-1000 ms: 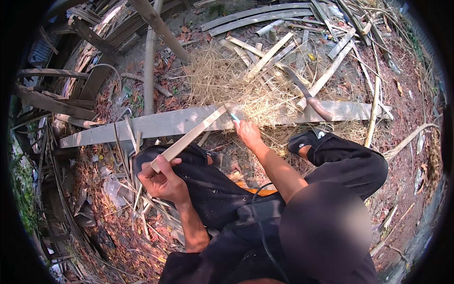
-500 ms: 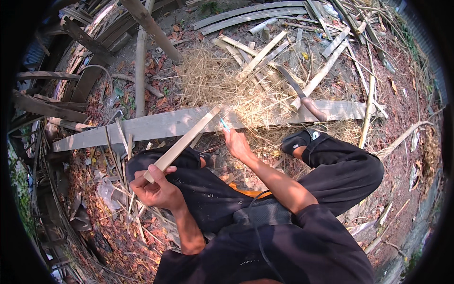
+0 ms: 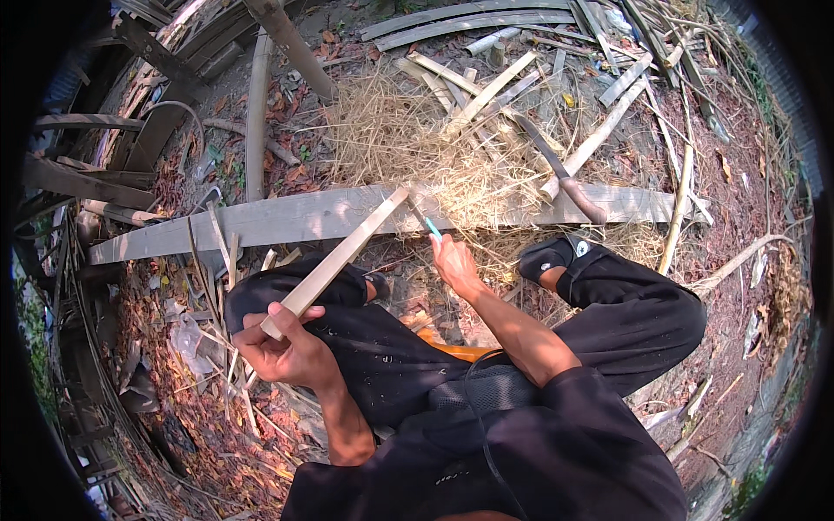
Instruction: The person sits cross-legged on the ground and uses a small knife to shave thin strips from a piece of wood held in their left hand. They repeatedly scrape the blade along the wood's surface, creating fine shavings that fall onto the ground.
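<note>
Left hand (image 3: 291, 350): We see thumb and fingers pinching the strip (image 3: 339, 260) by its near end; the lower fingers are partly hidden.
Strip position: Slants over the near edge of the board (image 3: 278, 215); we cannot tell whether its tip touches wood.
Right hand (image 3: 456, 265): Fingers wrapped round the knife (image 3: 432, 227), covering most of its handle; blade indistinct.
Board surface: Shavings (image 3: 473, 187) hide part of the far edge.

Wooden slat (image 3: 337, 263): pale, flat, slanted, far tip toward 1–2 o'clock. Knife (image 3: 432, 226): light-blue handle, blade toward 11 o'clock, near slat tip.
</note>
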`<state>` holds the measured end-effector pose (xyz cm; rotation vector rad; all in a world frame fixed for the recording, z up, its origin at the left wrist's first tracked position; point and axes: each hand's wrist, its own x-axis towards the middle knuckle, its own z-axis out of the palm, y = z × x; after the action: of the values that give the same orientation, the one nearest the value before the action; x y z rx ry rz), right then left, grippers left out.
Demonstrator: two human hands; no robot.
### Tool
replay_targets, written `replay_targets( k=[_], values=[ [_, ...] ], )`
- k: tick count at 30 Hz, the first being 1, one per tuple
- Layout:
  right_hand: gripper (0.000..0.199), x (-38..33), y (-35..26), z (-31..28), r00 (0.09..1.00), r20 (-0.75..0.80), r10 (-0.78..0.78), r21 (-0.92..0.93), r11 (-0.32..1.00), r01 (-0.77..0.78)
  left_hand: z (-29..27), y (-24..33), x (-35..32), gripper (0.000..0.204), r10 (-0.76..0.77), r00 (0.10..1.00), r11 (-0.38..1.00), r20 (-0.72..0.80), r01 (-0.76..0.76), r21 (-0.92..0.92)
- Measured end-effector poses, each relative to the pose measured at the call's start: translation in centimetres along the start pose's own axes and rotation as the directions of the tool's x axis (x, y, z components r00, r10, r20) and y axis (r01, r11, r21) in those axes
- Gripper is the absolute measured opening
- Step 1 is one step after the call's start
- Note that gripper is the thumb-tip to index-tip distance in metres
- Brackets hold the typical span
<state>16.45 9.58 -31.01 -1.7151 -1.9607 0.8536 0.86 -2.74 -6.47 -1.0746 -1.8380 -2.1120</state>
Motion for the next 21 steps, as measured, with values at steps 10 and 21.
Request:
replay_targets(
  k=[10,21],
  values=[
    [0.05,0.3,0.7,1.1,0.999,0.024,0.023,-0.073,0.997,-0.021,-0.1,0.4,0.3,0.028,-0.03,0.999,0.999,0.011,0.03,0.034],
    [0.043,1.4,-7.2,-4.6,0.99,0.099,-0.101,0.094,0.991,0.092,0.1,0.1,-0.2,0.023,0.09,0.991,0.993,0.1,-0.082,-0.087]
  ],
)
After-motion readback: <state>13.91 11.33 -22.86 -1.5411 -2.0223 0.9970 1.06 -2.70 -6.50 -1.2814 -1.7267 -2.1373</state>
